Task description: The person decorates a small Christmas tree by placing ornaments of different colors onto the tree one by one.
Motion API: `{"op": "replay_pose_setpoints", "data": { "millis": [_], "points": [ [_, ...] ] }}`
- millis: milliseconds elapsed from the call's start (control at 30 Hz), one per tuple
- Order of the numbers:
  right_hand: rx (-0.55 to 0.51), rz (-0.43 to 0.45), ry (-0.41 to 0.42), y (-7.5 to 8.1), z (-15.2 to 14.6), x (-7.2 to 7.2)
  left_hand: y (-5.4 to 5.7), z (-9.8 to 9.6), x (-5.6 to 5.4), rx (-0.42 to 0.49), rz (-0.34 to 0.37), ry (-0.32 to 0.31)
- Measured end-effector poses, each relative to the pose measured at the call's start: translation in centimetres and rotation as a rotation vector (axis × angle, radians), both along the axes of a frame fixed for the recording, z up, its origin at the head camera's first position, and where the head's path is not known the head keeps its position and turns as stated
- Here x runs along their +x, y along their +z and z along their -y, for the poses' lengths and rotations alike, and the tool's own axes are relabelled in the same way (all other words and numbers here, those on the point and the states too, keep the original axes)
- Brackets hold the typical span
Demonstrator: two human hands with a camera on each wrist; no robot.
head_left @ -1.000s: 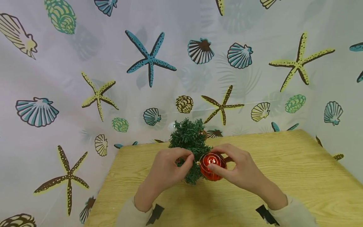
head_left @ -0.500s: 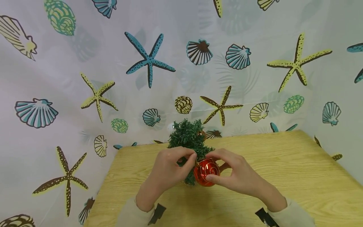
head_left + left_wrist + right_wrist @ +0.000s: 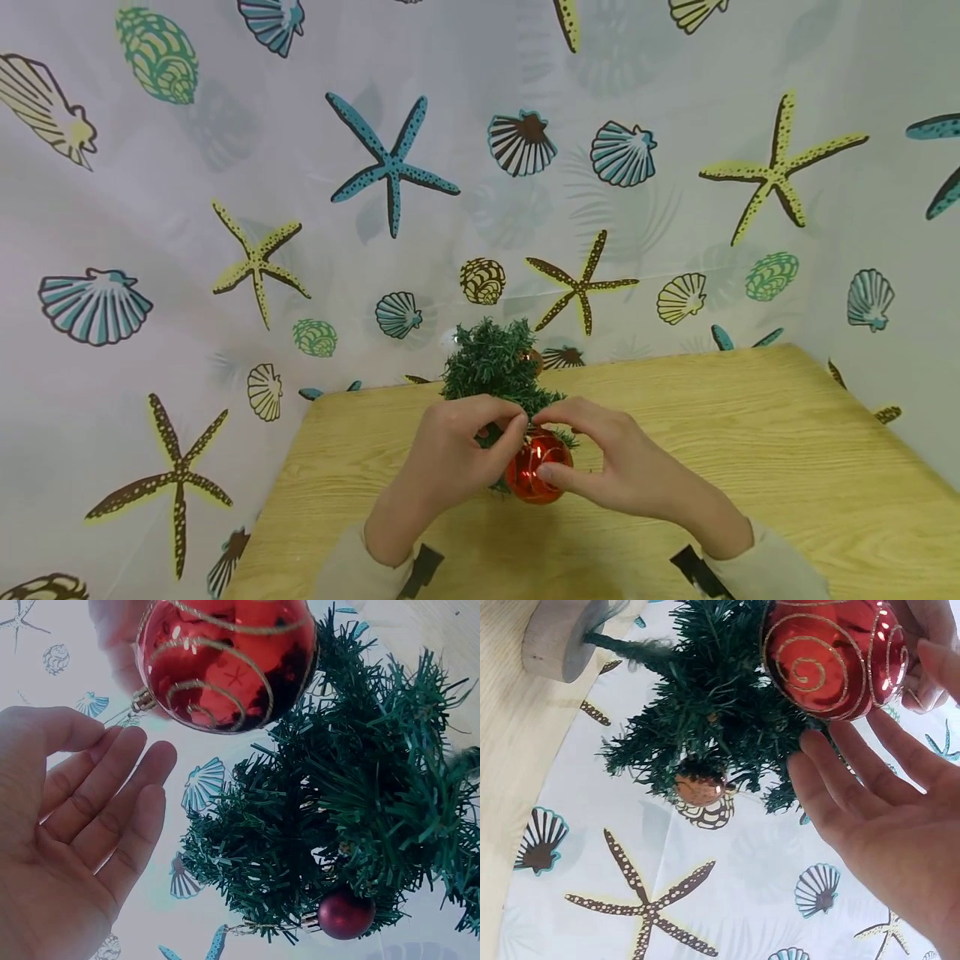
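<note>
A shiny red Christmas bauble with gold glitter swirls hangs in front of a small artificial Christmas tree. My left hand pinches the thin string at the bauble's gold cap between thumb and index finger. Its other fingers spread loosely in the left wrist view. Around the bauble's right side curves my right hand, thumb on its front and index fingertip near the cap. In the right wrist view, that hand's other fingertips lie right at the bauble's lower edge.
A copper bauble and a small dark red bauble hang on the tree, whose round wooden base stands on the wood-grain table. Behind is a curtain printed with starfish and shells.
The red bauble has moved left and slightly down, and turned so its cap points more upward. My right hand has come left with it, its index finger nearing my left fingertips.
</note>
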State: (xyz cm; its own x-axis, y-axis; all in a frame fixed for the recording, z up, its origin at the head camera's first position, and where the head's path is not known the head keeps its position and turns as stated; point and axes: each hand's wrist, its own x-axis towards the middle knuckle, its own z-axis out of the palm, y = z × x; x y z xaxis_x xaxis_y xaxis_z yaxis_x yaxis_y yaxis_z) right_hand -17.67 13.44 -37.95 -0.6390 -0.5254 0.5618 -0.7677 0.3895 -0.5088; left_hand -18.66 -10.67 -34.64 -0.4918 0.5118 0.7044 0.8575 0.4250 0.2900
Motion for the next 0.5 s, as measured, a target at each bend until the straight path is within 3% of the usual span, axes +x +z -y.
{"op": "replay_pose_setpoints", "data": {
  "millis": [200,300,500],
  "points": [
    [-0.097,-0.162,-0.013,1.1,1.1,0.0,0.0,-0.2,0.1,-0.019,-0.005,0.007],
    [-0.128,-0.199,-0.007,1.4,1.8,-0.1,0.1,-0.1,0.1,-0.02,-0.012,0.011],
    [-0.147,-0.192,-0.037,1.3,2.5,-0.2,0.2,0.1,0.1,-0.007,-0.013,0.017]
  ]
}}
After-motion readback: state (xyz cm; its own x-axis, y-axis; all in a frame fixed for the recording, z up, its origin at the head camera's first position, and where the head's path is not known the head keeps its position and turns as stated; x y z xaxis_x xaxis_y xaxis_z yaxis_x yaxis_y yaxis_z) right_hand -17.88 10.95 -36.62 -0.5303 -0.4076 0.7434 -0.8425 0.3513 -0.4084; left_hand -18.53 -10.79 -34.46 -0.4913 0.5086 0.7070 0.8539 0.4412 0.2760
